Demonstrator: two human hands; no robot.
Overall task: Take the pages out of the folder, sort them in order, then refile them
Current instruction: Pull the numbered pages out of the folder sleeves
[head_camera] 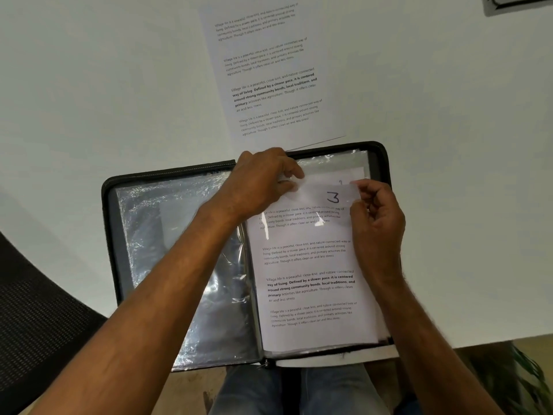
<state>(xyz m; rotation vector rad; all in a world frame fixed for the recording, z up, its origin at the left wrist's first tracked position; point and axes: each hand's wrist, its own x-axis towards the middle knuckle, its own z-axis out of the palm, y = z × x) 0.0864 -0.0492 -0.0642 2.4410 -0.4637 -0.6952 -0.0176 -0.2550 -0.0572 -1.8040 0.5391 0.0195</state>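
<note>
Head view — where do we have page 3?
— In the open folder on the table; our left hand and right hand pinch its top edge.

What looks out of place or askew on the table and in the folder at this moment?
The loose page on the table lies tilted, and its near corner rests on the folder rim. The plastic sleeves on the left side are crinkled. Both hands, left hand and right hand, pinch the top of page 3. Nothing looks torn or spilled.
</note>
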